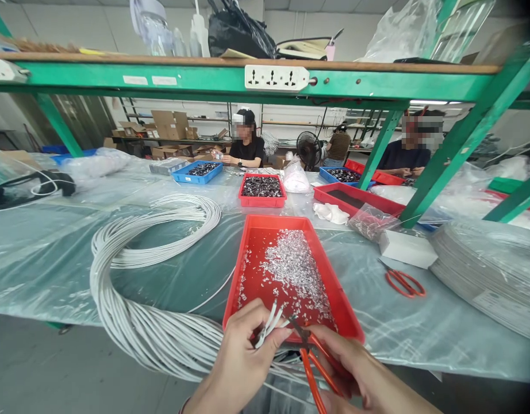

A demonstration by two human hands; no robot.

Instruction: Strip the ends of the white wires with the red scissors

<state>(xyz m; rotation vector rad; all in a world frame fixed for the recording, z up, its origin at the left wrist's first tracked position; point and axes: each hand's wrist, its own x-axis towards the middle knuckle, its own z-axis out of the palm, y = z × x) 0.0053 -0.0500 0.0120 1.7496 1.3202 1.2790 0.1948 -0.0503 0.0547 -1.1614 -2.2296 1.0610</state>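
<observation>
My left hand (241,353) is closed around several white cable ends (270,326), whose tips stick up between thumb and fingers. In my right hand (349,362) is a pair of cutting pliers (315,374) with orange handles; their dark jaws are close beside the cable tips. Whether the jaws touch a cable, I cannot tell. Both hands are over the near end of a red tray (253,241), which has many small shiny clear or silvery pieces (293,261) spread inside. A large coil of white cable (118,305) lies to the left, partly hidden behind my left hand.
Orange-handled scissors (405,283) and a white box (408,248) lie on the right, near another cable coil (484,282). Farther back are a red bin (262,201) of dark parts and a blue bin (196,178). A green shelf frame (204,77) crosses above; people sit beyond.
</observation>
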